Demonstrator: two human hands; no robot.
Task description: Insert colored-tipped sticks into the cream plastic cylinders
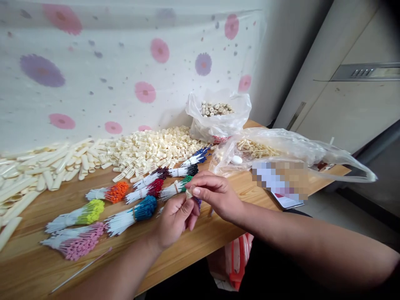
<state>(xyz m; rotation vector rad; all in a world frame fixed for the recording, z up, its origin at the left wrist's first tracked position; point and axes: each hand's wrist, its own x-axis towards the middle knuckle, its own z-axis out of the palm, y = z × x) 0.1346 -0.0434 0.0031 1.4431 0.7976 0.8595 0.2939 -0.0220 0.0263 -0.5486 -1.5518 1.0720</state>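
Observation:
My left hand (175, 216) and my right hand (220, 196) meet over the table, fingers closed together. Pinched between their fingertips is a small cream plastic piece (188, 194), mostly hidden by the fingers. Just behind them lie bundles of thin white sticks with coloured ends: a green bundle (175, 187), a blue bundle (145, 208) and a dark red bundle (145, 189). A purple end shows partly behind my left fingers. Further left are an orange bundle (115, 192), a yellow bundle (90, 211) and a pink bundle (84, 241).
Cream slotted parts (150, 148) are heaped along the wall, beside long cream tubes (56, 164). A white bag (203, 127) holds small round-ended pieces. A clear bag (300, 141) contains beige parts. A phone (289, 201) lies near the right edge; one loose stick (81, 271) lies front left.

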